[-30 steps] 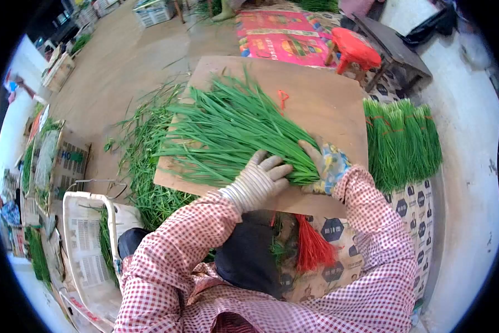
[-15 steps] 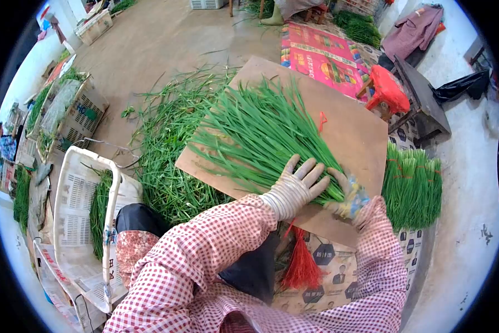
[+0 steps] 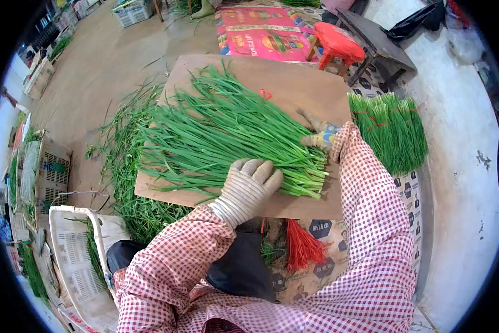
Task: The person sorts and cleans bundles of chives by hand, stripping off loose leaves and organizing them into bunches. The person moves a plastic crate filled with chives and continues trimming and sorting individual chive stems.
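A wide, loose bundle of green garlic chives (image 3: 232,133) lies fanned across a brown board (image 3: 216,66), leaves to the left and pale cut ends to the right. My left hand (image 3: 249,186), in a whitish knit glove, rests on the near side of the chives with its fingers apart. My right hand (image 3: 318,136), in a dirty glove with a blue and yellow cuff, touches the upper edge near the stem ends. Its thumb stands away from the fingers. A small red tie (image 3: 266,94) lies on the board beyond the chives.
Loose chive leaves (image 3: 122,150) heap on the floor at left. A white plastic basket (image 3: 74,250) stands beside my knee. Tied chive bundles (image 3: 391,130) stand at right, near a red stool (image 3: 338,44). Red ties (image 3: 304,247) hang below the board's near edge.
The chives were gathered narrowly under both hands and now lie spread wider and flatter. My hands have moved apart, the right to the far side. The view has shifted.
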A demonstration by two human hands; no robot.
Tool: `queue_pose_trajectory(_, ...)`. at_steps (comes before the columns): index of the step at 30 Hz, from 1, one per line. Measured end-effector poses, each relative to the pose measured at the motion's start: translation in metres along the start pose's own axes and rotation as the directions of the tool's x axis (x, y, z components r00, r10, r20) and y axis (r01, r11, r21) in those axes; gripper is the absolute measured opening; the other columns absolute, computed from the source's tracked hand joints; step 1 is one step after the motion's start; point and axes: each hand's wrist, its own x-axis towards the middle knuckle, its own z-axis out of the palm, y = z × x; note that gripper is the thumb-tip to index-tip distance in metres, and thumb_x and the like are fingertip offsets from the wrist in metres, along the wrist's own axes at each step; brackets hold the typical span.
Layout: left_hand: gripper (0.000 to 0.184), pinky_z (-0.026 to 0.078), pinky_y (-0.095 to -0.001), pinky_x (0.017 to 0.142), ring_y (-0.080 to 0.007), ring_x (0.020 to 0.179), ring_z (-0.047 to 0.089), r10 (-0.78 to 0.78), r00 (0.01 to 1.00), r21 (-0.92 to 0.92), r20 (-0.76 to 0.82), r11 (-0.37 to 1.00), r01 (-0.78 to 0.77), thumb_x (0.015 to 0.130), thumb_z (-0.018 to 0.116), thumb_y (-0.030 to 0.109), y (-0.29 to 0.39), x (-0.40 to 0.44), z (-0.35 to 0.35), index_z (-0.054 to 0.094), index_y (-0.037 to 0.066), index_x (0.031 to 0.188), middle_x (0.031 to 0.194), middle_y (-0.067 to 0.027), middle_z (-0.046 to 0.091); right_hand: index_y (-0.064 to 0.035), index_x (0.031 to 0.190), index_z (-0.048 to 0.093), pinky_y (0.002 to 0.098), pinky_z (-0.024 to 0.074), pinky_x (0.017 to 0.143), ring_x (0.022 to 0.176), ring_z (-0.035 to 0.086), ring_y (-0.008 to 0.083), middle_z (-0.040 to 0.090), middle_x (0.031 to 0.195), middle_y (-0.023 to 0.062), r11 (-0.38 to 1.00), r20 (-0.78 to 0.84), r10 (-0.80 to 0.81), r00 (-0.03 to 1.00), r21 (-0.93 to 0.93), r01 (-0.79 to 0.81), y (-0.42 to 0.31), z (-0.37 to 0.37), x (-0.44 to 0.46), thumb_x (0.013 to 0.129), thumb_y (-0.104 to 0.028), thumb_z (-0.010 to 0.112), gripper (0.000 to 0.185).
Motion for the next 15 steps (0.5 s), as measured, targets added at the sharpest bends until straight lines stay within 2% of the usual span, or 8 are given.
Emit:
queue_pose_trajectory(1,0.050,0.042,-0.0495,0.092,-0.0297,0.108,0.053,0.002,1.000,-0.002,0.002,1.000,-0.002,0.064,0.063,0.022,-0.001,0.001,0.001,0.057,0.014,0.112,0.116,-0.0103,0.056,-0.0060,0.144,0.030,0.0379,0.0312,0.109,0.132,0.038,0.0307,0.038,0.142,0.0223,0.987,0.010,0.031,0.999,0.155,-0.032,-0.001,0.002,0.001,0.086,-0.037,0.063,0.074)
queue_pose_trajectory(3,0.055,0.040,-0.0502,0.094,-0.0298,0.111,0.052,0.037,0.994,0.089,-0.099,0.996,-0.028,0.060,0.065,0.023,-0.007,0.005,0.004,0.056,0.014,0.114,0.116,-0.0104,0.055,-0.0011,0.143,0.029,0.0374,0.0320,0.108,0.131,0.039,0.0310,0.039,0.141,0.0228,0.984,0.016,0.041,0.999,0.175,-0.044,-0.012,0.006,-0.003,0.085,-0.045,0.062,0.080)
queue_pose_trajectory(6,0.061,0.034,-0.0515,0.100,-0.0299,0.116,0.048,-0.062,0.997,0.052,-0.047,0.997,0.065,0.057,0.073,0.027,-0.013,0.016,-0.001,0.056,0.015,0.115,0.119,-0.0101,0.053,-0.0014,0.143,0.029,0.0357,0.0323,0.108,0.129,0.041,0.0307,0.040,0.140,0.0240,0.993,0.246,0.017,0.969,-0.120,0.013,-0.050,0.006,-0.021,0.074,-0.058,0.068,0.097)
queue_pose_trajectory(9,0.067,0.030,-0.0504,0.104,-0.0311,0.119,0.045,-0.196,0.976,-0.077,0.097,0.976,0.204,0.056,0.079,0.030,-0.023,0.028,-0.003,0.055,0.015,0.116,0.119,-0.0089,0.052,-0.0025,0.145,0.025,0.0371,0.0336,0.107,0.129,0.041,0.0328,0.041,0.138,0.0248,0.932,0.273,-0.052,0.961,-0.332,0.144,-0.069,0.019,-0.040,0.069,-0.056,0.073,0.104)
queue_pose_trajectory(10,0.066,0.028,-0.0504,0.106,-0.0304,0.121,0.043,-0.219,0.961,-0.117,0.167,0.964,0.240,0.057,0.079,0.028,-0.025,0.031,-0.002,0.054,0.016,0.117,0.121,-0.0088,0.051,-0.0072,0.147,0.019,0.0392,0.0350,0.107,0.128,0.042,0.0355,0.040,0.138,0.0242,0.830,0.240,0.051,0.970,-0.550,0.092,-0.082,0.029,-0.047,0.067,-0.050,0.076,0.108)
queue_pose_trajectory(11,0.064,0.026,-0.0504,0.108,-0.0297,0.124,0.042,-0.238,0.943,-0.153,0.234,0.948,0.277,0.059,0.080,0.027,-0.026,0.033,-0.002,0.054,0.017,0.117,0.124,-0.0088,0.050,-0.0072,0.147,0.019,0.0392,0.0350,0.107,0.128,0.042,0.0355,0.040,0.138,0.0242,0.830,0.242,0.046,0.969,-0.549,0.098,-0.097,0.039,-0.049,0.067,-0.050,0.076,0.108)
queue_pose_trajectory(13,0.071,0.029,-0.0472,0.107,-0.0319,0.121,0.044,-0.222,0.954,-0.133,0.201,0.959,0.252,0.054,0.081,0.027,-0.027,0.034,-0.004,0.055,0.017,0.118,0.123,-0.0089,0.051,-0.0116,0.148,0.017,0.0399,0.0359,0.106,0.127,0.042,0.0366,0.038,0.139,0.0226,0.651,0.078,0.336,0.939,-0.739,-0.172,-0.117,0.054,-0.057,0.067,-0.046,0.077,0.106)
queue_pose_trajectory(15,0.074,0.027,-0.0490,0.108,-0.0328,0.123,0.043,-0.179,0.941,-0.086,0.286,0.974,0.211,0.057,0.081,0.028,-0.026,0.035,-0.012,0.052,0.018,0.124,0.128,-0.0105,0.049,-0.0150,0.149,0.015,0.0413,0.0368,0.105,0.126,0.042,0.0369,0.036,0.140,0.0213,0.668,0.024,0.301,0.953,-0.718,-0.193,-0.108,0.059,-0.060,0.067,-0.041,0.078,0.106)
